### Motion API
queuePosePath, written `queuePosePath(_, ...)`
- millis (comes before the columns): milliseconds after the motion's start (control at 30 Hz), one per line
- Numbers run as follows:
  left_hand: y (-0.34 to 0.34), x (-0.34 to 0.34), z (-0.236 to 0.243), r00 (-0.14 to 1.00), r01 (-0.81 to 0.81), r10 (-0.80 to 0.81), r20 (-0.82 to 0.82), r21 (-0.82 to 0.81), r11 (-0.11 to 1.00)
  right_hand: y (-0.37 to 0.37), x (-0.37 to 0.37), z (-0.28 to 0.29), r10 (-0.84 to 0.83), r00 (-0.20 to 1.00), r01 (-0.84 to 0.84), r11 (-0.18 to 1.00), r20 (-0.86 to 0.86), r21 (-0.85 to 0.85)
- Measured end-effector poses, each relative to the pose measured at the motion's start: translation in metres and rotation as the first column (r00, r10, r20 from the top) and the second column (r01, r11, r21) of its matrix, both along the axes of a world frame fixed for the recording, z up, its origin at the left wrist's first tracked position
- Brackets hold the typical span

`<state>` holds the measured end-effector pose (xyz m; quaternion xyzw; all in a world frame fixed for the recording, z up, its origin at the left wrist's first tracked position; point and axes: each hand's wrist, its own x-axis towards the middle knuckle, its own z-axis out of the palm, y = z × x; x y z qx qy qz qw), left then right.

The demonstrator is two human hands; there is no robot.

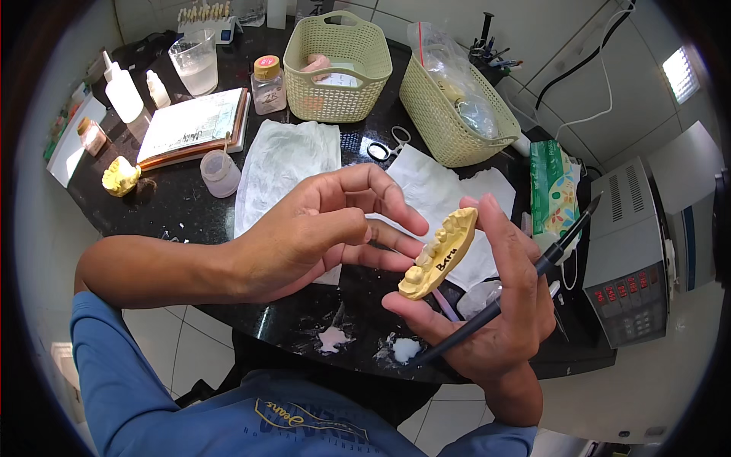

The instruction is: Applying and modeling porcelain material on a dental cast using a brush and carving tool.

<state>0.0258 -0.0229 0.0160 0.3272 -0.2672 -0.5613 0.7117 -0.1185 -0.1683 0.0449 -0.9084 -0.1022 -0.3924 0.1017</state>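
Observation:
My right hand (pixel 510 305) holds a yellow plaster dental cast (pixel 455 263) by its ends between thumb and fingers. The cast is a partial arch with handwriting on its side, and paler teeth show midway along its row. A black brush (pixel 554 255) lies across the same hand, its dark tip pointing up and right. My left hand (pixel 316 228) is just left of the cast with its fingers bent and apart. Its fingertips come close to the teeth; whether they touch is unclear. Below, a pink patch (pixel 333 340) and a white patch (pixel 406 349) of material sit on the black countertop (pixel 282 320).
White paper towels (pixel 293 156) lie behind my hands, with scissors (pixel 388 145) beyond. Two green baskets (pixel 335 103) stand at the back. A control unit (pixel 624 251) is at right. At left are another yellow cast (pixel 120 177), a small cup (pixel 221 175) and bottles (pixel 122 91).

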Motion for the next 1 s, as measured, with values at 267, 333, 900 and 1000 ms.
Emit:
queuePosePath(267, 0.003, 0.011, 0.001, 0.989, -0.129, 0.131, 0.073, -0.036, 0.991, 0.000, 0.000, 0.001, -0.012, 1.000, 0.012, 1.000, -0.012, 0.000)
queuePosePath(333, 0.004, 0.009, 0.006, 0.992, -0.110, 0.111, 0.058, -0.021, 0.994, 0.000, 0.000, 0.001, -0.010, 1.000, 0.010, 1.000, -0.012, 0.002)
queuePosePath(900, -0.001, 0.006, 0.004, 0.970, -0.147, 0.152, 0.190, -0.040, 0.988, -0.001, 0.001, -0.001, -0.012, 1.000, 0.012, 1.000, -0.021, -0.010)
queuePosePath(1000, -0.001, 0.004, 0.007, 0.992, -0.015, 0.007, 0.123, 0.069, 0.997, 0.000, 0.001, 0.000, -0.004, 1.000, 0.004, 1.000, -0.017, -0.008)
